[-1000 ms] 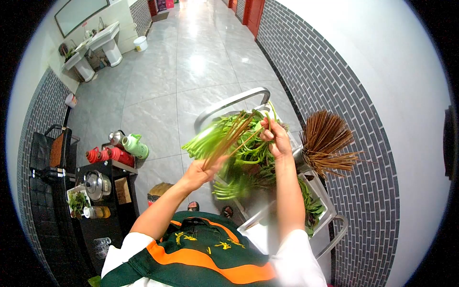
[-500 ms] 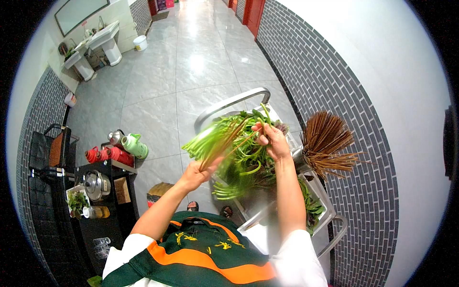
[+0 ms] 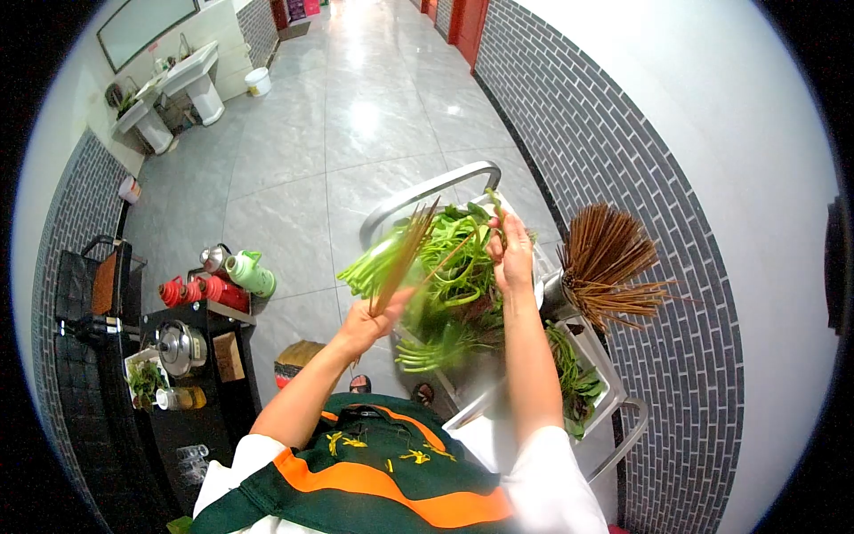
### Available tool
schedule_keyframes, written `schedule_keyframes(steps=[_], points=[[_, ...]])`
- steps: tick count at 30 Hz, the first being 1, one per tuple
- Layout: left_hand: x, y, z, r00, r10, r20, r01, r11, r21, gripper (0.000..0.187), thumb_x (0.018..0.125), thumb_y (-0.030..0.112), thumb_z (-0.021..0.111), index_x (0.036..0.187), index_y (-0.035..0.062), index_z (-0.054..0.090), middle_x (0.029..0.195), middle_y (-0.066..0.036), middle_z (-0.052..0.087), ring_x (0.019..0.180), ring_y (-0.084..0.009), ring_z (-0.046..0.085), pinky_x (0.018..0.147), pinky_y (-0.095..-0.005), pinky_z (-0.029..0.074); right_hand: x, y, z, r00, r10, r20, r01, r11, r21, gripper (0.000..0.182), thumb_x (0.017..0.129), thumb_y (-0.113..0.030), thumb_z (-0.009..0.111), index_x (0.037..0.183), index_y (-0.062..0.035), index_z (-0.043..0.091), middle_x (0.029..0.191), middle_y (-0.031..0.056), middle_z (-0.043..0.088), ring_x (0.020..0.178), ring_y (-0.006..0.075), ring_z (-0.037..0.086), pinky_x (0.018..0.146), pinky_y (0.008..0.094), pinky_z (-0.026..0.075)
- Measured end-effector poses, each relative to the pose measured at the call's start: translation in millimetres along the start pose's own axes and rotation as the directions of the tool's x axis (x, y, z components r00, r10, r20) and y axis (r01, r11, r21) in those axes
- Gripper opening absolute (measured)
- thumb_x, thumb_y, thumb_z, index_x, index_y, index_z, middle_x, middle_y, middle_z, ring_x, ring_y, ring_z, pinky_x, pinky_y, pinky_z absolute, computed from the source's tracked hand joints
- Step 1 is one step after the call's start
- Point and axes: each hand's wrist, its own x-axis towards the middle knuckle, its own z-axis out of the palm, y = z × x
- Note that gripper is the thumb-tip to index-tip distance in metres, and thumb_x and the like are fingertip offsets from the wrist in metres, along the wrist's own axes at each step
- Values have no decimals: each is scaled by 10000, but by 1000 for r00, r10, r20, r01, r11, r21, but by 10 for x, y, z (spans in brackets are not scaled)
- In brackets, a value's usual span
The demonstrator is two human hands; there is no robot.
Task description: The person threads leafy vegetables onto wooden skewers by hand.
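My left hand [image 3: 366, 327] is closed round a bundle of thin brown sticks [image 3: 405, 258], which points up and away and is blurred. A single thin stick [image 3: 450, 258] slants from near this hand toward the right. My right hand [image 3: 511, 254] pinches a green vegetable stem [image 3: 495, 203] above the cart; its fingertips are partly hidden. Beneath both hands, leafy greens [image 3: 458, 233] and pale green stalks [image 3: 365, 267] are heaped on the cart [image 3: 485, 409]. Right of my right forearm, a metal container [image 3: 556, 298] holds many more brown sticks [image 3: 614, 258].
Cart handles [image 3: 427, 191] rise at the far side and near right. More leaves lie in a white tray [image 3: 609, 392]. At left, a black table [image 3: 200, 427] bears a kettle [image 3: 181, 345], thermoses [image 3: 251, 273] and glasses. A brick-patterned wall [image 3: 640, 160] runs along the right.
My right hand has shifted slightly right with the stem. The stick bundle in my left hand has swung more upright.
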Motion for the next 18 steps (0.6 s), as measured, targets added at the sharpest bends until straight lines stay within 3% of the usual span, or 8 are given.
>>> schedule_keyframes(steps=[2,5,8,11,16,18], points=[[7,-7,11,1000,-7,-11,7,1000,6,284,832,150,480,1111,115,515,530,99,354,447,-20,265,403,-182,214,5,8,32,999,22,-29,-23,999,-30,253,847,-234,466,985,-32,528,774,26,554,454,35,307,405,170,243],[20,-10,19,1000,-10,-27,11,999,31,284,833,151,477,1113,120,515,524,99,350,441,-21,267,397,-184,211,58,86,-52,994,72,82,-67,996,-66,316,824,-280,502,1039,-48,513,887,72,583,421,3,265,376,154,202],[24,-19,8,1000,0,-22,1,999,41,285,832,149,474,1113,121,515,520,95,351,436,-23,270,393,-186,212,14,-1,67,989,139,43,-142,987,78,312,824,-304,495,1001,-49,518,854,71,588,411,7,258,366,160,185],[24,-18,3,1000,-7,-19,7,999,34,286,832,147,473,1114,119,514,518,92,351,433,-24,271,391,-187,212,8,12,83,996,67,60,-74,991,114,295,826,-324,485,946,-57,521,838,74,590,403,8,256,362,161,175],[47,-49,2,1000,-15,-27,16,999,31,288,830,141,473,1114,114,513,514,91,345,432,-24,273,390,-187,213,67,101,-2,993,74,93,-80,995,54,235,818,-296,508,877,-70,534,835,68,595,396,8,259,361,156,175],[54,-56,8,999,8,-31,-8,1000,9,311,830,146,487,1130,64,488,503,89,319,415,-16,264,382,-179,196,75,114,-30,990,75,117,-83,995,64,219,813,-286,520,872,-76,540,836,63,598,395,8,258,361,155,174]])
